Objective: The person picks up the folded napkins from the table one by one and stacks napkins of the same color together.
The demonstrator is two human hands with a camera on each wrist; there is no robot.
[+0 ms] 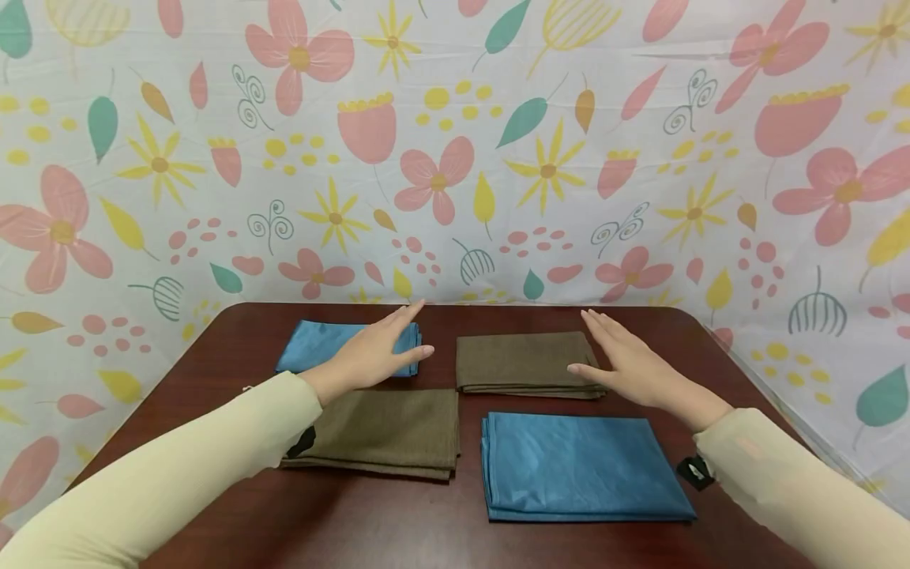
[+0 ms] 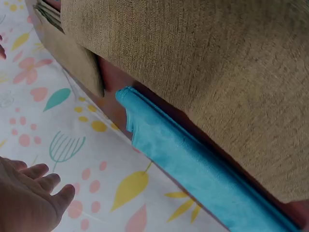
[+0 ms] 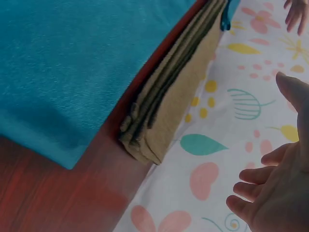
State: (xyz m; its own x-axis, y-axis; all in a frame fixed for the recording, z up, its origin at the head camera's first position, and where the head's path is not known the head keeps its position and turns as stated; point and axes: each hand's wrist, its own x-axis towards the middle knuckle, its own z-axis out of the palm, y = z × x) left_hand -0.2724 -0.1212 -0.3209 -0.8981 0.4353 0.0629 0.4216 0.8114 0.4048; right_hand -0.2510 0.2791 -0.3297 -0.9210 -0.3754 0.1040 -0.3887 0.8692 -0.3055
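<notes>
My left hand (image 1: pixel 377 348) is held with straight fingers over the far left blue folded cloth (image 1: pixel 313 341), overlapping it in the head view. Nearer on that side lies a brown folded cloth (image 1: pixel 398 431), partly hidden by my left sleeve. On the right, my right hand (image 1: pixel 633 363) reaches with extended fingers beside another brown folded cloth (image 1: pixel 526 359), covering its right edge in this view. A second blue folded cloth (image 1: pixel 583 466) lies in front of it, near my right wrist. Both palms face inward and hold nothing. In the wrist views, the left hand (image 2: pixel 29 198) and right hand (image 3: pixel 280 188) show spread fingers.
The four-sided layout of cloths rests on a dark red-brown table (image 1: pixel 469 521) with rounded far corners. Directly behind it hangs a white curtain (image 1: pixel 455 103) printed with flowers and leaves. Small black straps (image 1: pixel 695 472) show at the wrists.
</notes>
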